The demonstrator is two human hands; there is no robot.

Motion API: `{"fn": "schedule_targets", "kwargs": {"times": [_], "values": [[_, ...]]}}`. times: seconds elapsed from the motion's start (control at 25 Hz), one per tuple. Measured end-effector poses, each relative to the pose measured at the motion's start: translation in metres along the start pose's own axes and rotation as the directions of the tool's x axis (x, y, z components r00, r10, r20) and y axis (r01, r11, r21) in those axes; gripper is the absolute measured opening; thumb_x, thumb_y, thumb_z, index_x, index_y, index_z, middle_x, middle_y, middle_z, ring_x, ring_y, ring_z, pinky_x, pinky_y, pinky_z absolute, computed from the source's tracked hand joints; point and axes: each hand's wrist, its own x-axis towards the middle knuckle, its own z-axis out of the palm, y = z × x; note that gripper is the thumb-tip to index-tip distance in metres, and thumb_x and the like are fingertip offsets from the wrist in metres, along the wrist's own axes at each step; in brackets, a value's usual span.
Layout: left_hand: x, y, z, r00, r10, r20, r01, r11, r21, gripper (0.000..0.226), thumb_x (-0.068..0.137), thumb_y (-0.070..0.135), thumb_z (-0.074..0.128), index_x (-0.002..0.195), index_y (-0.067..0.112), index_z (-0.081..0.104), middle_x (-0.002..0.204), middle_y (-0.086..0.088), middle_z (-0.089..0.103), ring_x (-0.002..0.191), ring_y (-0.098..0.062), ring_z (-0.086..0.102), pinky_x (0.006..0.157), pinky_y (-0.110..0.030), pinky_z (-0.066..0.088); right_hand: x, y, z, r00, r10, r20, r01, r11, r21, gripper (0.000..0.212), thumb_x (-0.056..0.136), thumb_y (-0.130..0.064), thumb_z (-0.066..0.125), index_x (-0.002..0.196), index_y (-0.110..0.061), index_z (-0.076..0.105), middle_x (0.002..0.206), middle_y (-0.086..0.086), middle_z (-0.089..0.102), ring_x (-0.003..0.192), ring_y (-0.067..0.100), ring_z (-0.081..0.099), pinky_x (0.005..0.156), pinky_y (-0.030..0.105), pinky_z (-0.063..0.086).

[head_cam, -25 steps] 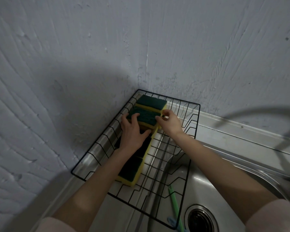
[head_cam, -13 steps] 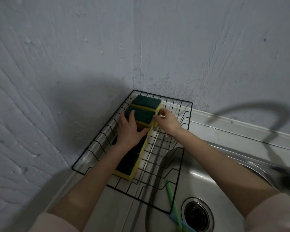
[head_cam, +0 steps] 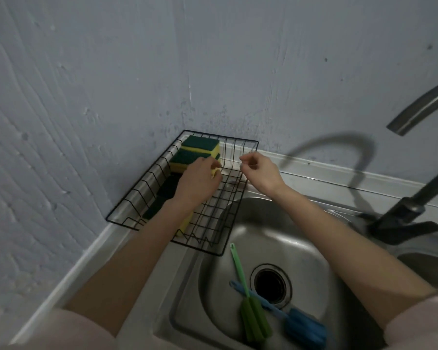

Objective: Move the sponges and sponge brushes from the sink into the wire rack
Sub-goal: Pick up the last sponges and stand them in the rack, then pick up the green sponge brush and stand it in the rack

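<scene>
The right hand (head_cam: 259, 171) has been lifted off the sponges (head_cam: 196, 154), fingers loosely curled and empty; the left hand (head_cam: 199, 181) still rests on them. Sponges are held in the wire rack (head_cam: 147, 184); beside the rack, a green brush (head_cam: 252, 317) and a blue brush (head_cam: 301, 327) lie in the sink (head_cam: 301, 251).

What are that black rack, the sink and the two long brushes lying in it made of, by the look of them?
The wire rack looks like thin metal wire with a black coating: fine, rigid dark rods. The sink appears to be brushed stainless steel, grey with soft reflections. The green brush and blue brush seem to have slim plastic handles and spongy foam heads, though the heads are somewhat blurred.
</scene>
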Motion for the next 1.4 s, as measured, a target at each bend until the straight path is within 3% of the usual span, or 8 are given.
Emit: {"fn": "schedule_targets", "kwargs": {"times": [0.24,0.4,0.56,0.76,1.0,1.16,1.32,1.4], "values": [[-0.029,0.049,0.018,0.999,0.042,0.008,-0.042,0.998,-0.041,0.022,0.089,0.018,0.047,0.101,0.010,0.064,0.101,-0.010,0.069,0.088,-0.020,0.062,0.081,-0.031,0.049,-0.041,0.029,-0.042,1.000,0.003,-0.026,-0.004,0.999,-0.034,0.024,0.086,-0.013,0.051,0.108,-0.009,0.060,0.109,0.013,0.065,0.100,0.026,0.060,0.078,0.020,0.038],[-0.046,0.079,0.039,0.997,0.070,0.037,-0.068,0.996,-0.064,0.021,0.089,0.016,0.047,0.098,0.010,0.064,0.087,-0.004,0.065,0.068,-0.008,0.052,0.063,-0.010,0.038,-0.063,0.056,-0.066,1.000,0.014,-0.018,-0.015,0.999,-0.042,0.022,0.086,-0.012,0.053,0.105,-0.006,0.061,0.099,0.008,0.065,0.094,0.024,0.060,0.072,0.019,0.037],[-0.063,0.097,0.063,0.990,0.088,0.109,-0.077,0.993,-0.094,0.022,0.089,0.012,0.047,0.100,0.008,0.066,0.096,-0.013,0.070,0.089,-0.024,0.063,0.082,-0.028,0.045,-0.080,0.088,-0.072,0.998,0.054,0.041,-0.053,0.998,-0.022,0.019,0.087,-0.009,0.051,0.102,-0.005,0.062,0.095,0.010,0.065,0.084,0.016,0.053,0.061,0.018,0.036],[-0.080,0.078,0.099,0.963,-0.041,0.265,0.055,0.997,-0.048,0.024,0.087,0.016,0.049,0.106,0.012,0.064,0.108,-0.011,0.068,0.100,-0.024,0.061,0.088,-0.032,0.046,-0.095,0.121,-0.057,0.983,0.099,0.156,-0.079,0.988,-0.133,0.024,0.086,-0.017,0.053,0.108,-0.013,0.063,0.110,0.010,0.067,0.103,0.022,0.060,0.081,0.021,0.039],[-0.104,0.029,0.147,0.827,-0.301,0.475,0.305,0.950,0.071,0.029,0.088,0.017,0.050,0.114,0.009,0.058,0.121,-0.012,0.061,0.112,-0.023,0.056,0.095,-0.032,0.044,-0.098,0.151,-0.016,0.934,0.184,0.307,-0.135,0.976,-0.174,0.024,0.085,-0.019,0.055,0.107,-0.012,0.062,0.113,0.010,0.066,0.105,0.022,0.059,0.078,0.020,0.039],[-0.109,-0.007,0.175,0.704,-0.433,0.563,0.407,0.896,0.180,0.028,0.088,0.020,0.049,0.110,0.005,0.060,0.119,-0.016,0.062,0.110,-0.028,0.057,0.092,-0.034,0.046,-0.102,0.176,0.010,0.877,0.259,0.404,-0.214,0.965,-0.154,0.023,0.087,-0.015,0.053,0.108,-0.009,0.059,0.117,0.011,0.063,0.107,0.022,0.056,0.072,0.009,0.033],[-0.112,-0.037,0.198,0.601,-0.516,0.610,0.445,0.850,0.281,0.031,0.087,0.024,0.050,0.108,0.004,0.062,0.120,-0.018,0.061,0.111,-0.031,0.056,0.089,-0.032,0.045,-0.110,0.201,0.035,0.774,0.352,0.526,-0.227,0.930,-0.288,0.030,0.087,-0.018,0.052,0.111,-0.001,0.057,0.119,0.016,0.062,0.111,0.029,0.055,0.085,0.027,0.044],[-0.116,-0.045,0.208,0.569,-0.545,0.616,0.471,0.830,0.299,0.032,0.085,0.025,0.052,0.108,0.006,0.063,0.120,-0.018,0.062,0.112,-0.030,0.056,0.087,-0.030,0.045,-0.117,0.212,0.047,0.723,0.406,0.559,-0.254,0.909,-0.332,0.033,0.086,-0.020,0.052,0.113,-0.001,0.056,0.120,0.018,0.060,0.111,0.030,0.055,0.085,0.029,0.045]]}}
